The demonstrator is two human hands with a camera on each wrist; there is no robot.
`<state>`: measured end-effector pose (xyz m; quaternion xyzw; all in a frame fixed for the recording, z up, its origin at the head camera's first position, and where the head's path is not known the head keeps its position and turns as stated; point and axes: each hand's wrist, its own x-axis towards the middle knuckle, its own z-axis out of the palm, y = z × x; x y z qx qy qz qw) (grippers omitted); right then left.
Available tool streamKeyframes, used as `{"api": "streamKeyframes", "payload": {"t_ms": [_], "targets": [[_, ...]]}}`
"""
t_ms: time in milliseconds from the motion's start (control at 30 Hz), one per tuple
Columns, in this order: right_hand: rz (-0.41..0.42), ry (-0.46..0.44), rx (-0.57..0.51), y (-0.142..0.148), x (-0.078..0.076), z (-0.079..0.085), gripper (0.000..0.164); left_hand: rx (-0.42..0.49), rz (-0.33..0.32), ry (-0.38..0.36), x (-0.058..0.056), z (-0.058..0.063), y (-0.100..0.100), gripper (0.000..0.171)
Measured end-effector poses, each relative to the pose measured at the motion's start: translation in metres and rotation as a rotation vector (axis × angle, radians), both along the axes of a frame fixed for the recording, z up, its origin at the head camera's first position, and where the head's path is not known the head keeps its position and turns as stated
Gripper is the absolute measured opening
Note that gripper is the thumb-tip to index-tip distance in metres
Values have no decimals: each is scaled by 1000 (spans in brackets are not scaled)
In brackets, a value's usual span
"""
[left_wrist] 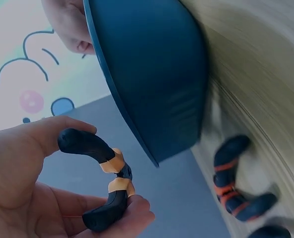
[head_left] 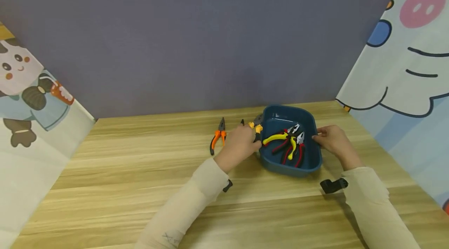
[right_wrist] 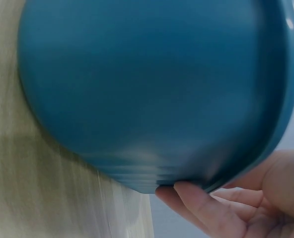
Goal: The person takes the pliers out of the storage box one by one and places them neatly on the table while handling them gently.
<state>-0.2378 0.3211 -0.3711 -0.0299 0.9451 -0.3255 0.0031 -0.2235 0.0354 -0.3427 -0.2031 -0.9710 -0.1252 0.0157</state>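
My left hand (head_left: 236, 147) holds a pair of pliers (head_left: 258, 128) with black and yellow-orange handles, beside the left wall of a dark blue basin (head_left: 287, 170). In the left wrist view, the thumb and fingers hold these pliers (left_wrist: 85, 144) by the handles, raised near the basin's rim. My right hand (head_left: 334, 142) grips the basin's right rim, thumb on the inside; the right wrist view has its fingers (right_wrist: 201, 203) against the outer wall. Inside the basin lie pliers (head_left: 294, 145) with red, black and yellow handles, their silver jaws pointing away from me.
Pliers (head_left: 218, 136) with orange and black handles lie on the wooden table (head_left: 140, 163), left of my left hand. A dark tip (head_left: 242, 122) of another tool shows behind that hand. A grey panel (head_left: 210, 46) rises at the back, with cartoon-printed sheets on both sides.
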Motion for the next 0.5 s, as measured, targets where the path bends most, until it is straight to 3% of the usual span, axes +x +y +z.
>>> {"api": "streamKeyframes", "payload": {"t_ms": [200, 500], "targets": [[7, 16, 3, 2, -2, -3, 40, 148, 38, -38, 2, -6, -19, 44], [1, 7, -11, 0, 0, -2, 40, 123, 92, -34, -1, -11, -38, 49]]}}
